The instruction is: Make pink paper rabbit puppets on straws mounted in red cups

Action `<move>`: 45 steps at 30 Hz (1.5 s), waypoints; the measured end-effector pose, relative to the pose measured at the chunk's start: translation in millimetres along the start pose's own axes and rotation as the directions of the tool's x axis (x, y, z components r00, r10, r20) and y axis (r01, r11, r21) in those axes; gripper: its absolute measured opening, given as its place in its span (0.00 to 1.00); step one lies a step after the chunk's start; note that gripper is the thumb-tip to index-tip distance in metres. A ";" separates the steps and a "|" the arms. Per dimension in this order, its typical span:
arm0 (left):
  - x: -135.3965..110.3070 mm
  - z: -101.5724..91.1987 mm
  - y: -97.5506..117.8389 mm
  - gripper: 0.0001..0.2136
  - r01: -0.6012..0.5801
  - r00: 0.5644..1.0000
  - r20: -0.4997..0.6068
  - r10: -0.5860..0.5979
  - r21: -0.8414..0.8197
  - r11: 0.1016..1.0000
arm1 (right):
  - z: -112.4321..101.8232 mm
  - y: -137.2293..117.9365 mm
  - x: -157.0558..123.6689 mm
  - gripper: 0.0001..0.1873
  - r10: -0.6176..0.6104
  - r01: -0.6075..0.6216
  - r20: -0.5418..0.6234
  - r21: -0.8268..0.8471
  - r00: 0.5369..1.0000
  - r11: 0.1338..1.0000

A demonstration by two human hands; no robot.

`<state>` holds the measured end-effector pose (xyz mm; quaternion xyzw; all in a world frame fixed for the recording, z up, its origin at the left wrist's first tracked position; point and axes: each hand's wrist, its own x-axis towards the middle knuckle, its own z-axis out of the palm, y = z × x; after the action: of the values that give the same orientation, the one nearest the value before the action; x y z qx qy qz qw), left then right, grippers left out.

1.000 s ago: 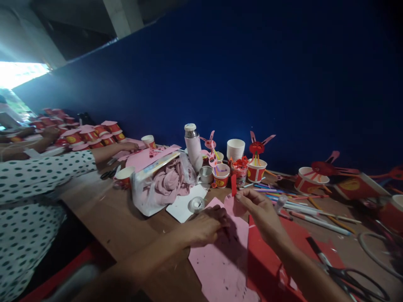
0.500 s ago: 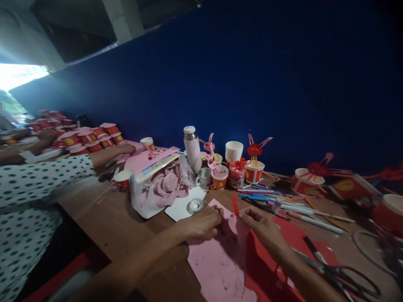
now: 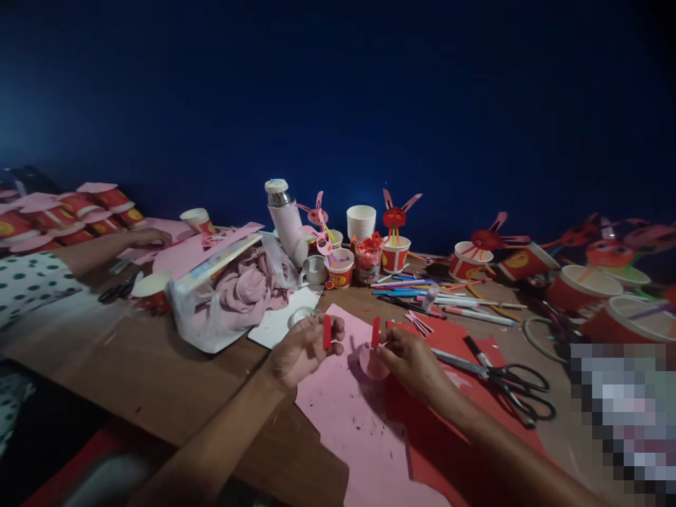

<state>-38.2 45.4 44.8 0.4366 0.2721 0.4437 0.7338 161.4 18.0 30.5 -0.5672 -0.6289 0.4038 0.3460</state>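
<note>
My left hand [image 3: 303, 348] pinches a small red paper strip [image 3: 327, 332] upright between its fingers. To the right, my right hand [image 3: 415, 362] grips a second red paper strip [image 3: 376, 331]. A round pink paper piece [image 3: 373, 364] shows just under that strip, by my right fingertips; whether it is held too I cannot tell. Both hands are above a pink foam or paper sheet [image 3: 353, 429] scattered with dark specks. Beside it, partly under my right forearm, spreads a red sheet [image 3: 438, 451]. Black-handled scissors [image 3: 512, 384] and a marker [image 3: 478, 352] lie on the red sheet.
Several pens [image 3: 422, 290] lie behind my hands. Decorated red paper cups [image 3: 396, 253] stand along the blue wall [image 3: 338, 105]. A plastic bag with pink cloth [image 3: 248, 282] and a thermos flask [image 3: 288, 229] are left of centre. A co-worker's hand [image 3: 155, 238] rests far left.
The view has swung to the right. My left hand has turned and opened outward, now showing a red strip in its fingers. My right hand still holds its red strip.
</note>
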 end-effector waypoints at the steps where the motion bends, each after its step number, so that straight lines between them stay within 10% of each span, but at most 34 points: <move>1: -1.2 2.4 -3.1 0.09 0.019 1.000 -0.014 -0.020 -0.074 0.997 | 0.5 -0.6 -2.3 0.04 0.004 -0.004 -0.009 -0.058 1.000 0.998; 9: -9.8 13.6 -13.7 0.06 0.157 0.983 -0.028 -0.180 -0.376 0.913 | 0.8 1.9 -7.9 0.18 0.047 -0.081 -0.086 -0.443 0.995 0.893; 14: -11.7 18.0 -17.6 0.05 0.177 0.976 -0.042 -0.216 -0.427 0.887 | -10.9 -10.8 -19.1 0.13 -0.137 0.036 -0.128 -0.587 0.982 0.809; 18: -12.9 23.4 -21.5 0.05 0.136 0.986 -0.034 -0.163 -0.402 0.905 | -3.9 -25.8 -34.8 0.10 -0.088 0.091 0.071 -0.029 0.994 0.995; 23: -12.8 28.2 -27.4 0.06 0.180 0.982 0.016 -0.188 -0.374 0.910 | 18.5 -26.8 -40.8 0.08 0.036 -0.142 0.222 0.480 0.974 0.866; 45: -6.4 26.9 -33.0 0.10 0.160 0.987 0.014 -0.163 -0.282 0.946 | 26.7 -19.9 -26.4 0.10 0.130 -0.207 0.179 0.536 0.975 0.818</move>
<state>-6.4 21.6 28.4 0.3018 0.2444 0.4184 0.8211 132.1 -11.8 37.3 -0.4687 -0.4548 0.6338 0.4144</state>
